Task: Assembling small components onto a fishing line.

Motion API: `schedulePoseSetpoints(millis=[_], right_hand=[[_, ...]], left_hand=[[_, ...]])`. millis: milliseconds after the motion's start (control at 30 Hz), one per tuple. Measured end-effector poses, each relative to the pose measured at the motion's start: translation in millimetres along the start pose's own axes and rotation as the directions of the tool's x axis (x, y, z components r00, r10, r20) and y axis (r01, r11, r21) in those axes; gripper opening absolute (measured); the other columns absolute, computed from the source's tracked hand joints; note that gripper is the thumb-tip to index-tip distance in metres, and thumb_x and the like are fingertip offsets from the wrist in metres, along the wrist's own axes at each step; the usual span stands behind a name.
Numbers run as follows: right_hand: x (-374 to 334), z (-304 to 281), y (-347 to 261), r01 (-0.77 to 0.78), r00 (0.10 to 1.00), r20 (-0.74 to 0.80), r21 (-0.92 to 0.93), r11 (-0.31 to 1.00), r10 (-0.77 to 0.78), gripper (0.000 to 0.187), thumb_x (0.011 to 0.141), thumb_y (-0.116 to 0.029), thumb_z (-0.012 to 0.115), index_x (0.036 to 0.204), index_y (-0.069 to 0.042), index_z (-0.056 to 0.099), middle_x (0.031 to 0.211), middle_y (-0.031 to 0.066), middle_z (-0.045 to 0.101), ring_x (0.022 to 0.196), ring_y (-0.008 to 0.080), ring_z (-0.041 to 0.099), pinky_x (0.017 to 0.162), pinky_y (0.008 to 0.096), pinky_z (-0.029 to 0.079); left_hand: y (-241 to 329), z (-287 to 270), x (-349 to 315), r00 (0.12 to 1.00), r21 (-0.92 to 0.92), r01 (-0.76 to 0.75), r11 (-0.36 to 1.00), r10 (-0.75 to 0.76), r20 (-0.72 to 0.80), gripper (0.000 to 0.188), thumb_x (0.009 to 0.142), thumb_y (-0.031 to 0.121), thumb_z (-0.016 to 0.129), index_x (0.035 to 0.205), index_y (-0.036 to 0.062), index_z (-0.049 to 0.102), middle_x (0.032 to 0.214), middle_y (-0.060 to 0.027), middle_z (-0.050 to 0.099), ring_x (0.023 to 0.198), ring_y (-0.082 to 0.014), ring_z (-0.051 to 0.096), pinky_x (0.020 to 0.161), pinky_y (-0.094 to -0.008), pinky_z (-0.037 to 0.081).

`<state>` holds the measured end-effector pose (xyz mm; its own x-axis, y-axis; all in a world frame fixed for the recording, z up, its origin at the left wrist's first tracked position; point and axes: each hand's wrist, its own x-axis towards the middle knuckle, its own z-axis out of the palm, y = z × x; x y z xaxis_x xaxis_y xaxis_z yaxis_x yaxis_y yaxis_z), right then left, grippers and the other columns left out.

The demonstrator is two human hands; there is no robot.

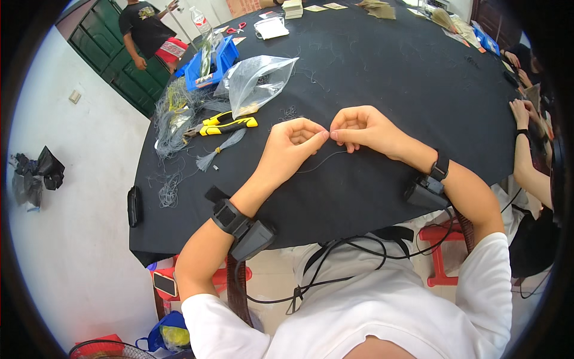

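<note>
Over the black tabletop, my left hand (291, 145) and my right hand (369, 130) meet fingertip to fingertip. Thumb and forefinger of each are pinched together, the other fingers curled in. A thin grey line (326, 160) curves below them, its right end by my right fingers. It appears to run into both pinches, though the gripped part is too small to see. Left of my left hand lie yellow-and-black pliers (230, 126) and a tied bundle of grey line (222, 151).
Tangled grey line (173, 128), a clear plastic bag (258, 84) and a blue bin (222, 60) crowd the left side. Red scissors (236, 28) and paper stacks lie at the far edge. Another person's hands (521, 110) work at the right edge; someone stands (146, 27) back left.
</note>
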<state>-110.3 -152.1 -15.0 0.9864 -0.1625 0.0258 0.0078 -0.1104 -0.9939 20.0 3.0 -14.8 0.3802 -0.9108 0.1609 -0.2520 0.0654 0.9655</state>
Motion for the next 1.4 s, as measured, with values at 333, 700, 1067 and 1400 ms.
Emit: schedulePoseSetpoints(millis=[333, 700, 1067, 1400], right_hand=[[0.1, -2.3, 0.9, 0.051, 0.999, -0.009, -0.010, 0.999, -0.051, 0.017, 0.083, -0.015, 0.061, 0.093, -0.002, 0.061, 0.083, 0.0056, 0.065, 0.066, 0.0089, 0.061, 0.054, 0.0182, 0.042], [-1.3, -1.2, -1.1, 0.071, 0.997, -0.043, -0.014, 0.997, -0.071, 0.012, 0.083, -0.011, 0.061, 0.092, -0.002, 0.062, 0.080, 0.0042, 0.064, 0.067, 0.0074, 0.060, 0.054, 0.0177, 0.041], [-3.2, -0.5, -3.2, 0.130, 0.991, -0.039, -0.011, 0.991, -0.131, 0.011, 0.082, -0.010, 0.063, 0.090, -0.002, 0.061, 0.080, 0.0045, 0.065, 0.064, 0.0078, 0.061, 0.054, 0.0171, 0.043], [-0.7, -1.7, 0.7, 0.162, 0.987, -0.020, 0.000, 0.987, -0.162, 0.009, 0.081, -0.004, 0.063, 0.088, 0.000, 0.059, 0.079, 0.0055, 0.062, 0.066, 0.0085, 0.060, 0.061, 0.0185, 0.048]], left_hand=[[-0.3, -1.0, 0.9, 0.993, -0.146, 0.122, 0.982, -0.121, 0.013, 0.017, 0.084, 0.019, 0.062, 0.091, 0.0032, 0.064, 0.071, 0.0023, 0.057, 0.064, -0.0037, 0.050, 0.057, -0.0164, 0.037], [-0.6, -0.5, 2.0, 0.988, -0.166, 0.152, 0.974, -0.146, 0.046, 0.017, 0.084, 0.018, 0.062, 0.092, 0.0031, 0.063, 0.071, 0.0034, 0.057, 0.063, -0.0025, 0.047, 0.057, -0.0165, 0.036], [-0.3, -0.7, 2.4, 0.989, -0.155, 0.147, 0.977, -0.142, 0.046, 0.015, 0.083, 0.015, 0.063, 0.089, 0.0021, 0.062, 0.069, 0.0033, 0.059, 0.058, -0.0016, 0.044, 0.054, -0.0154, 0.034], [1.2, 1.0, 1.6, 0.988, -0.075, 0.151, 0.986, -0.150, 0.017, 0.016, 0.083, 0.017, 0.063, 0.091, 0.0030, 0.063, 0.070, 0.0045, 0.058, 0.058, -0.0001, 0.045, 0.051, -0.0153, 0.032]])
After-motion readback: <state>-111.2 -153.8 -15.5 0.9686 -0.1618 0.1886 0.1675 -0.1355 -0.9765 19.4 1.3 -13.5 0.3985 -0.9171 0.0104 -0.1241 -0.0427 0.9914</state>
